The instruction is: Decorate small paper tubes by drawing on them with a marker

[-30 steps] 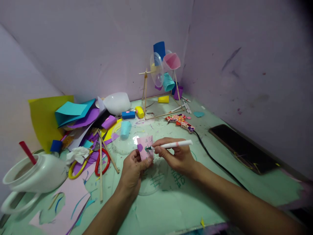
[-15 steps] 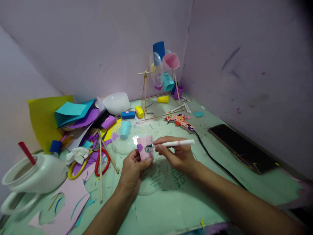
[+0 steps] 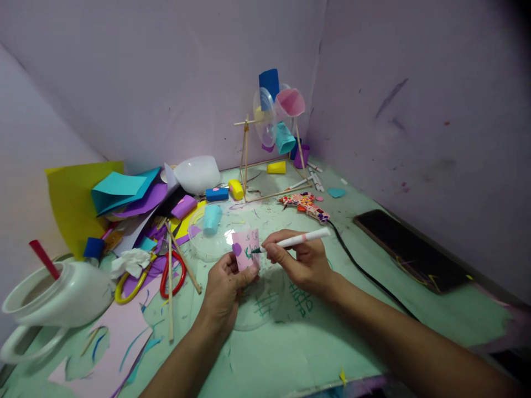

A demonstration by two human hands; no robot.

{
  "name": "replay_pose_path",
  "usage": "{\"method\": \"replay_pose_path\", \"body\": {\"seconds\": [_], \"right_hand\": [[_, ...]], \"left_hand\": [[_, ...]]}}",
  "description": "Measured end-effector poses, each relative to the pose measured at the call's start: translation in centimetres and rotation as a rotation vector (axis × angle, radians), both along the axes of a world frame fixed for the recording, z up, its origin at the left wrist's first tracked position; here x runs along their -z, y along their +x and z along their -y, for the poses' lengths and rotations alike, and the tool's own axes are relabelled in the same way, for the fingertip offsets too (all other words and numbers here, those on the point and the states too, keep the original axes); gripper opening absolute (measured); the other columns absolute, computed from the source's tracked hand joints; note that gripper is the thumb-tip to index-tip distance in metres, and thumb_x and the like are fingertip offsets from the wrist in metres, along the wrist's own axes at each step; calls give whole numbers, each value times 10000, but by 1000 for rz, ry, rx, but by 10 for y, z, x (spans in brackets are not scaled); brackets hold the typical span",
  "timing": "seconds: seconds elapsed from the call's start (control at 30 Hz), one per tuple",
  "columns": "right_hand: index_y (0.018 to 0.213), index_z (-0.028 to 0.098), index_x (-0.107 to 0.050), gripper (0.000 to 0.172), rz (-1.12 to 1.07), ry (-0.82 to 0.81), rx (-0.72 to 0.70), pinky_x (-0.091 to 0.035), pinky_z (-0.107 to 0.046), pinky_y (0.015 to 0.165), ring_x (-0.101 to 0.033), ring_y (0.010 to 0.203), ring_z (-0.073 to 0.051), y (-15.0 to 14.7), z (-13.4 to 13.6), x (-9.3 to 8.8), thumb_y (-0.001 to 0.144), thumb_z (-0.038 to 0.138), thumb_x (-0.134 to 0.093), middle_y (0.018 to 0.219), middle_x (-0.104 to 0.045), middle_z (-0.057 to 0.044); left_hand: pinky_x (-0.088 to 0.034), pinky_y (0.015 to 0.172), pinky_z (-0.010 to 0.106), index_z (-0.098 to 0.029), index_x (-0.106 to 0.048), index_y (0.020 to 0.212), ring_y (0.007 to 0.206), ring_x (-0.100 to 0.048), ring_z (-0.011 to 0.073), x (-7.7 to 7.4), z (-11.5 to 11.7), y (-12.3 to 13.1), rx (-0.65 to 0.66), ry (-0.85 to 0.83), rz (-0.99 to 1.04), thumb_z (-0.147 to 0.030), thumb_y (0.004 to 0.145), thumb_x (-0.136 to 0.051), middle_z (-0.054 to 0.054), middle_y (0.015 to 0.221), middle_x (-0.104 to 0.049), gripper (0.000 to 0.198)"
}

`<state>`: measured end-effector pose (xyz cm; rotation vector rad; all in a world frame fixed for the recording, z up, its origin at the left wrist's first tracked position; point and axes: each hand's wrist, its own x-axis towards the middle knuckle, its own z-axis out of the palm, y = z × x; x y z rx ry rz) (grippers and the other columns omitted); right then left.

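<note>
Between the thumb and fingers of my left hand (image 3: 226,282) is a small pink paper piece (image 3: 245,260), with a purple spot at its left side and green and dark marks on its face. My right hand (image 3: 301,260) is closed around a white marker (image 3: 302,238) with a green tip. That tip is at the marks on the pink piece; whether it touches cannot be made out. Below the hands a clear plastic disc (image 3: 249,326) lies on the green table, and green marker scribbles show near it.
A stick frame with a wheel of coloured paper cups (image 3: 290,103) stands at the back. Behind my right hand lies a patterned glue gun (image 3: 305,204) with a black cord. A phone (image 3: 410,249) is at right. Scissors (image 3: 173,275), paper scraps and a white jug (image 3: 70,293) crowd the left.
The marker has tilted, its tip dipping slightly lower and to the left on the pink paper. My left hand has stayed nearly still.
</note>
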<state>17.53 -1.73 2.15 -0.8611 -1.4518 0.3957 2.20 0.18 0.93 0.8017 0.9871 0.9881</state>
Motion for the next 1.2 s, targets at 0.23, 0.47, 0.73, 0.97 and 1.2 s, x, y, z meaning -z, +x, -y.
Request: {"method": "replay_pose_path", "body": {"seconds": [0.23, 0.47, 0.73, 0.97, 1.2], "right_hand": [[826, 161, -703, 99, 59, 25, 33, -561, -246, 554, -679, 617, -149, -1, 0, 1, 796, 126, -616, 728, -733, -63], [786, 145, -690, 86, 30, -14, -20, -554, -228, 544, -678, 606, -144, -2, 1, 2, 792, 120, -608, 713, -728, -64], [820, 155, -693, 98, 9, 16, 10, -530, -229, 499, -647, 549, -132, 0, 0, 0, 807, 131, -599, 666, -704, -43], [831, 154, -701, 102, 71, 10, 20, -544, -228, 518, -663, 580, -133, -1, 0, 3, 808, 136, -604, 727, -730, -65], [794, 164, -689, 90, 30, -38, -23, -545, -226, 526, -660, 584, -129, -2, 1, 3, 798, 133, -604, 719, -725, -51]], "left_hand": [[-494, 643, 266, -106, -687, 912, 680, -630, 164, 0, 1, 1, 0, -4, -16, -177, 451, -860, 55, 769, -711, 497], [-497, 635, 249, -98, -680, 923, 692, -629, 158, 1, -1, 0, 21, 5, -8, -158, 483, -846, 67, 807, -715, 474], [-495, 637, 238, -92, -671, 956, 679, -621, 143, 2, -1, 0, 15, -2, 0, -158, 477, -852, 56, 777, -709, 517], [-500, 643, 258, -101, -670, 954, 706, -641, 169, 4, -2, 0, 20, 14, 1, -166, 468, -854, 66, 805, -716, 525], [-497, 649, 254, -90, -669, 966, 720, -635, 163, 4, -2, 0, 29, 14, -11, -163, 491, -849, 88, 854, -723, 512]]}}
